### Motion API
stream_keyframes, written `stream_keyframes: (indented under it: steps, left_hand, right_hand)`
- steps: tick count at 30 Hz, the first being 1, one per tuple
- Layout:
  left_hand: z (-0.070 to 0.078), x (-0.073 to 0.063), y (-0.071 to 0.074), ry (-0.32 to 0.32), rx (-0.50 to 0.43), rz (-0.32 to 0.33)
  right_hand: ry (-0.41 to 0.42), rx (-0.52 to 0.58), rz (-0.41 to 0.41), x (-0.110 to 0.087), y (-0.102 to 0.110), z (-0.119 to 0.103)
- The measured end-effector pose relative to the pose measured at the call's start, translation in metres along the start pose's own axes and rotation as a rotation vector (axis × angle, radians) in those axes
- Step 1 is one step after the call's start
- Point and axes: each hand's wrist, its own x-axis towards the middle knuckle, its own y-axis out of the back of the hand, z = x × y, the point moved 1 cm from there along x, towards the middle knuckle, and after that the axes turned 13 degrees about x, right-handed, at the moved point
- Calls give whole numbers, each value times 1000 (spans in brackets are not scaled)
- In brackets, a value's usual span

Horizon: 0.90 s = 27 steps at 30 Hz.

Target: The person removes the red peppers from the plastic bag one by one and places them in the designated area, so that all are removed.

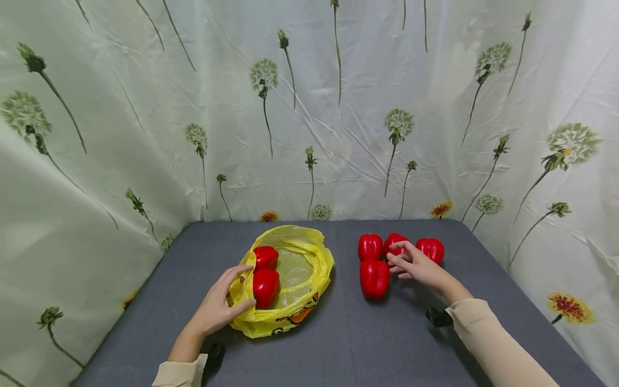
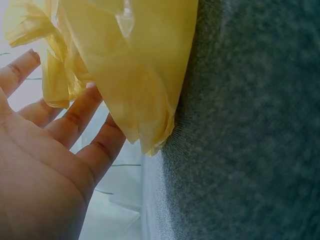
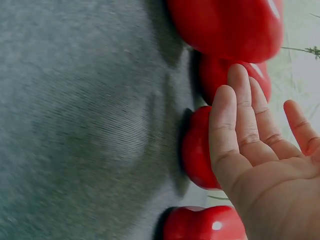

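My left hand (image 1: pixel 217 305) touches the left side of a yellow plastic bag (image 1: pixel 323 263), fingers fairly straight against its outside. In the left wrist view, the fingertips of the left hand (image 2: pixel 55 135) meet the crinkled yellow bag (image 2: pixel 135 65). Inside the open bag lie two red bell peppers, a far one (image 1: pixel 266 258) and a nearer one (image 1: pixel 266 288). On the right my right hand (image 1: pixel 418 267) hovers over loose peppers, holding nothing. The nearest loose bell pepper (image 1: pixel 374 279) is just left of its fingertips; another bell pepper (image 1: pixel 395 242) is partly hidden behind the hand.
A bell pepper (image 1: pixel 370 247) stands behind the nearest loose one, and another bell pepper (image 1: pixel 430 250) sits farther right. The dark grey table (image 1: pixel 338 344) ends at a curtain (image 1: pixel 348 134) printed with dandelions, which hangs along the back and sides.
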Motion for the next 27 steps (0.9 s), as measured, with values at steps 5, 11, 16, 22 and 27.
stream_keyframes:
  steps: [5,11,16,22,27]
  left_hand:
    - [1,0,0,0,1,6]
    - [1,-1,1,0,-4,5]
    - [1,-1,1,9,1,-3]
    - [1,-1,1,14,-4,-7]
    - [0,-1,1,1,-18,-2]
  right_hand:
    - [25,-3,20,3,3,-9]
    - [56,19,41,8,1,-22]
    - [108,13,40,13,-3,-34]
    - [160,-16,49,21,-13,-52]
    - [196,-50,17,31,-28,-66]
